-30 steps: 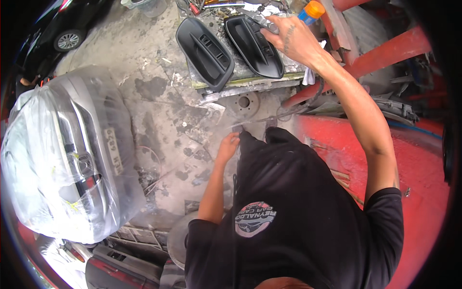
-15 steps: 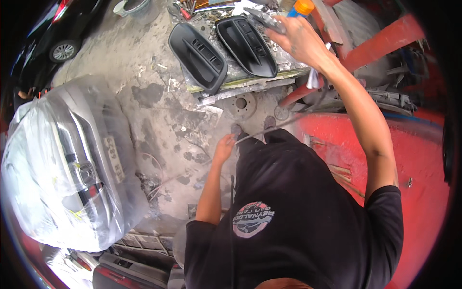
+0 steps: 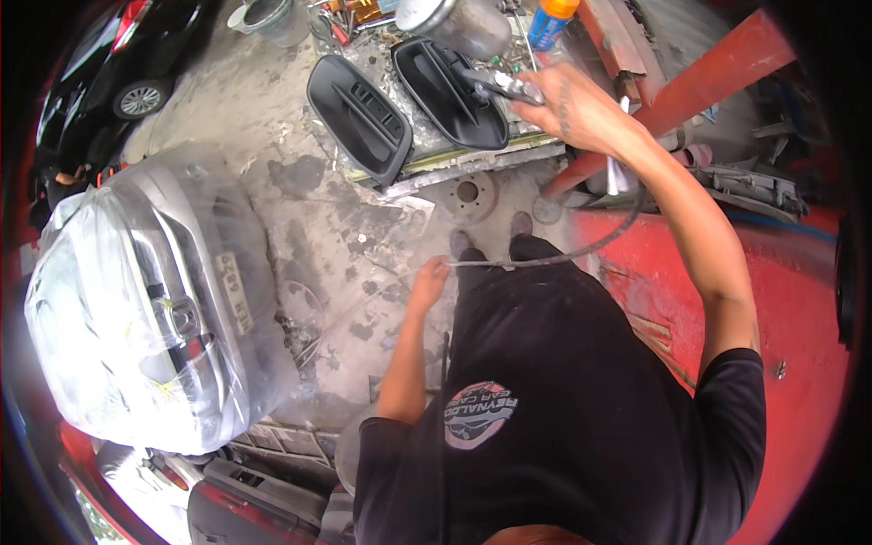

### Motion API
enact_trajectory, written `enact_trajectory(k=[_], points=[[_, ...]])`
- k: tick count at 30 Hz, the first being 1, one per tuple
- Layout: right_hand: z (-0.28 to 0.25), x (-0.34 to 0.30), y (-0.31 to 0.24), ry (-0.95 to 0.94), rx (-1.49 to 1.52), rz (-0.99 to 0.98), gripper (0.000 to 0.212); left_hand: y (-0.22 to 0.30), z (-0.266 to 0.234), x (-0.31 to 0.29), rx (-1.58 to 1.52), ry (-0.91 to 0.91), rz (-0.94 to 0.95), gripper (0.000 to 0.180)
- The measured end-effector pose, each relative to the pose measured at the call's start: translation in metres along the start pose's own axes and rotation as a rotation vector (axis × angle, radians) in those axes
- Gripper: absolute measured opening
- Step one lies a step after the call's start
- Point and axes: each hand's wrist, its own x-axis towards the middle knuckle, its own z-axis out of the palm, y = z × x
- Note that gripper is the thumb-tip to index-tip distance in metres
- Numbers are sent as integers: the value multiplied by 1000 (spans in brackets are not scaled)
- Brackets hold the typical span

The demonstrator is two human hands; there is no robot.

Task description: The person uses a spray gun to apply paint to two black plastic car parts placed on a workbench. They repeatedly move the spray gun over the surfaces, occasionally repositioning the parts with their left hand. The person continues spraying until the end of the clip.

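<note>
The right hand is reaching well forward on a bent arm, its elbow sitting out to the side and its back facing up. Its fingers are curling around the grip of a silver-grey metal spray gun; the undersides are hidden, so I cannot tell how the trigger is standing. The left hand is hanging lower, near the thigh, its fingers pinching a dark grey flexible hose, which is bowing rightward from these fingertips and rising below the right forearm.

The near edge of a cluttered worktop is running between the two hands, nearer the person than the right fingers. A thick red post is slanting to the right of those fingers, and a blue can with an orange cap is standing just beyond them. Stained concrete floor is spreading leftward from the left fingers.

The gun is pointing left from the right fingers, its long axis lying mostly crosswise, its front end overlapping a glossy black oval plastic panel in view. A matte black oval plastic panel is lying farther left of those fingers. Both panels' long axes are slanting from far left to near right.
</note>
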Motion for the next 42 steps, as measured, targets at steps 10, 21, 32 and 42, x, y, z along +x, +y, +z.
enact_trajectory(k=[10, 21, 32, 42], points=[[17, 42, 42, 393, 49, -136, 44, 73, 69, -7, -195, -19, -349, 31], [18, -29, 44, 134, 97, -31, 45, 79, 86, -10, -178, 45, -263, 30], [28, -24, -9, 219, 25, 97, 41, 22, 3, 6, -81, -185, -163, 31], [21, -63, -85, 4, 3, 505, 42, -51, -101, 23, 63, -198, -119, 34]])
